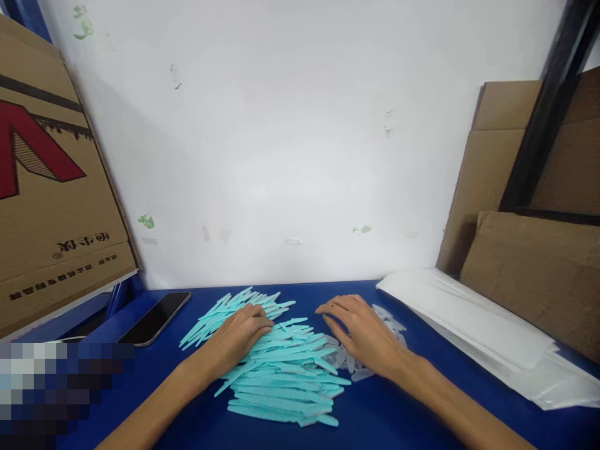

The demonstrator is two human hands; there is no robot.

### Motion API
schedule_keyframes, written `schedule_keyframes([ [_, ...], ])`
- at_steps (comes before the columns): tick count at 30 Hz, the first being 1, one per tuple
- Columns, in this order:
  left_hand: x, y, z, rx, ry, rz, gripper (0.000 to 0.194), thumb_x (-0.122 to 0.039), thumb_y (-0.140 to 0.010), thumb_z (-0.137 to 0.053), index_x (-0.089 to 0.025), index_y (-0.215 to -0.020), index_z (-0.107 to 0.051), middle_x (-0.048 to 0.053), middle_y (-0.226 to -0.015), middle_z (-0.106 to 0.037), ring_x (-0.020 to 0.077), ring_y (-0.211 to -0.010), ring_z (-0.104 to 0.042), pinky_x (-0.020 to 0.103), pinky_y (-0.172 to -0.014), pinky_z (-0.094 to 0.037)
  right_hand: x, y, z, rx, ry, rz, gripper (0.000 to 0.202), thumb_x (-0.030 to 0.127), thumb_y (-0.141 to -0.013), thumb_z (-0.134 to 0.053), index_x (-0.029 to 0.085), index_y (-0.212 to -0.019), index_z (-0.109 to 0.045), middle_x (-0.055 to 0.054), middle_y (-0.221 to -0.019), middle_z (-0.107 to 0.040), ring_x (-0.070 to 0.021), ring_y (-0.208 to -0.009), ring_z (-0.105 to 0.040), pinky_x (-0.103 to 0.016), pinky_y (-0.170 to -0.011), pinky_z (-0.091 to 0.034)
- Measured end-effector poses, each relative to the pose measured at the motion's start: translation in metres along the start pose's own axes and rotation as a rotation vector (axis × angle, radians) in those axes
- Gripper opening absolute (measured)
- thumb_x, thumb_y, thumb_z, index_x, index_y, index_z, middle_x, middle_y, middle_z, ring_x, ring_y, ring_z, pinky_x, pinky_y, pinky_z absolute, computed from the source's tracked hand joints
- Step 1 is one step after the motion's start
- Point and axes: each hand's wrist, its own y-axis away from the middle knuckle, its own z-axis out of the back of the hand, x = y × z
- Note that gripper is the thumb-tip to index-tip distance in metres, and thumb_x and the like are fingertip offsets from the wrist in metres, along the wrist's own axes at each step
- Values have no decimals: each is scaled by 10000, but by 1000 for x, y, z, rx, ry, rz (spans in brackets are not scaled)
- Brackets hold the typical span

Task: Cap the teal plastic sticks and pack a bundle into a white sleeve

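Observation:
A loose heap of thin, tapered turquoise sticks (pixel 285 381) lies on the blue table, with a second bunch of turquoise sticks (pixel 210 319) behind it to the left. My left hand (pixel 241 334) rests over the place where the two bunches meet. Its fingers are curled in with the thumb close to them, and whatever they hold is hidden. To the right, small clear plastic pieces (pixel 349 362) are spread partly under my right hand (pixel 363 331). That hand points left, fingers stretched and thumb apart, with nothing visible between them.
A phone (pixel 157 319) lies at the left, near a large printed carton (pixel 60 187). White sheets or bags (pixel 473 319) are stacked on the right, before brown cardboard (pixel 534 275) and a black frame post (pixel 539 119). A white wall (pixel 281 137) closes off the back.

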Motion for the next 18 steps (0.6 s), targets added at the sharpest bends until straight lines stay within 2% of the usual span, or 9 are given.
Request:
schedule_keyframes([
  [2,3,-1,0,19,38,5,315,-307,-1036,-400,-249,-1075,-707,57,-1040,-652,214,-974,-608,303,-823,-467,-1,0,1,8,14,-8,274,143,-978,-481,249,-1178,-635,-44,-1062,-700,-204,-957,-648,-410,-901,-460],
  [9,5,0,2,40,96,57,323,-344,-1028,-406,-266,-1039,-719,35,-1024,-669,190,-891,-634,278,-793,-458,-5,-4,9,10,59,-48,261,161,-990,-465,245,-1166,-638,-36,-1053,-715,-197,-948,-657,-396,-904,-451],
  [13,3,-1,1,27,102,99,303,-313,-1008,-426,-251,-1009,-722,44,-1023,-679,200,-894,-632,285,-768,-448,-28,-3,16,93,206,-125,241,167,-974,-494,256,-1099,-679,-34,-1008,-733,-216,-913,-676,-425,-915,-426],
  [16,1,-2,1,5,121,194,223,-293,-963,-496,-243,-948,-713,34,-979,-689,210,-881,-627,289,-727,-433,-51,1,25,208,332,-282,150,193,-898,-620,272,-906,-746,-27,-925,-756,-257,-895,-692,-461,-933,-399],
  [18,-1,-3,1,-6,140,244,191,-295,-940,-522,-240,-911,-703,28,-961,-693,214,-867,-624,289,-700,-423,-63,4,32,268,354,-340,124,201,-866,-658,272,-866,-761,-23,-891,-767,-268,-896,-698,-450,-931,-399],
])
